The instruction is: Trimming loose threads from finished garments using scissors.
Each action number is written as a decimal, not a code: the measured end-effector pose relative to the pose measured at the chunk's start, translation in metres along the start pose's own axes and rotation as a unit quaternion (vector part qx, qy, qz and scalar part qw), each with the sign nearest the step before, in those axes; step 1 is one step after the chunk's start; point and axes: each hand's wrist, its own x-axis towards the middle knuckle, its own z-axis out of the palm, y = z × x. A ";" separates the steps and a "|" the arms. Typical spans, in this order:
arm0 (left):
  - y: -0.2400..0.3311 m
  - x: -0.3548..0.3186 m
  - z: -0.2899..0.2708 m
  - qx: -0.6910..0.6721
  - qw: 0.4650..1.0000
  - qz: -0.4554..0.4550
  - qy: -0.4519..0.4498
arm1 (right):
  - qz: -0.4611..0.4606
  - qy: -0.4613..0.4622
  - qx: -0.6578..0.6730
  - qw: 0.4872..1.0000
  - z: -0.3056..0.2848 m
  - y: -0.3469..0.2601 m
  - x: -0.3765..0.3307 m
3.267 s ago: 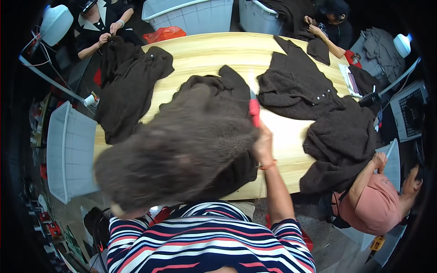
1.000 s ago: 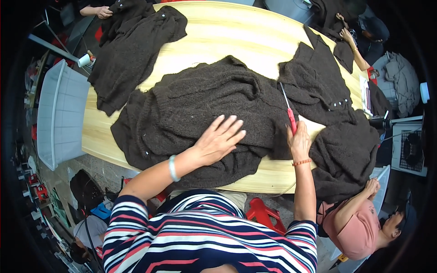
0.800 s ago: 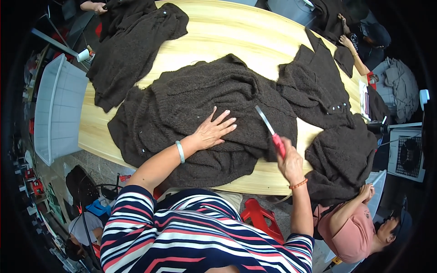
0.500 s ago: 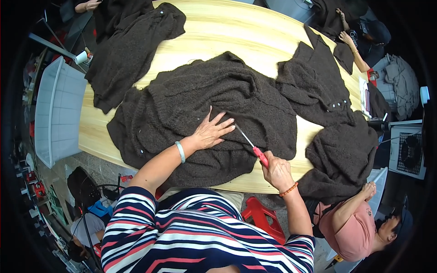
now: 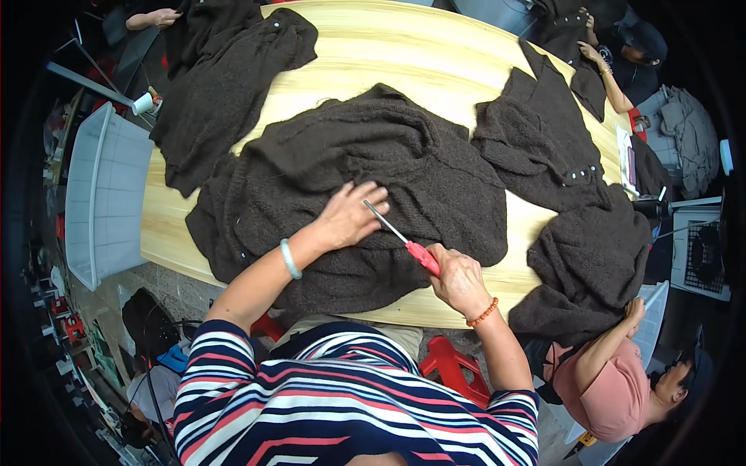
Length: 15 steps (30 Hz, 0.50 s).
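Observation:
A large dark brown knit garment (image 5: 326,155) lies bunched and folded on the pale wooden table in front of me. My left hand (image 5: 351,215) rests on its middle, fingers spread and slightly smeared by motion, with a pale bangle on the wrist. In my right hand (image 5: 458,278) is a red-handled tool (image 5: 422,256) with a slim metal shaft; I cannot make out its exact kind. The shaft points up and left, its tip beside my left fingers, over the garment. Whether the tip touches the cloth is hard to tell.
More dark knit garments lie at the far left (image 5: 214,101) and right (image 5: 536,140) of the table (image 5: 373,39). Co-workers handle cloth at the right side and far corners. A white plastic bin (image 5: 109,194) stands left, and a red stool (image 5: 454,369) is near my right side.
My left hand has slid a little left across the garment, and the red-handled tool has followed it left. The garment's upper left folds have shifted and smoothed.

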 end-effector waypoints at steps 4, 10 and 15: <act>-0.018 -0.001 -0.048 0.105 0.979 -0.116 0.134 | 0.008 0.006 0.022 1.000 0.000 0.002 -0.009; -0.038 0.008 -0.067 0.150 0.973 -0.173 0.035 | 0.007 0.019 0.025 0.999 0.007 -0.003 -0.006; -0.053 0.023 -0.075 0.137 0.983 -0.100 -0.070 | 0.029 0.013 0.008 0.999 0.004 -0.009 -0.001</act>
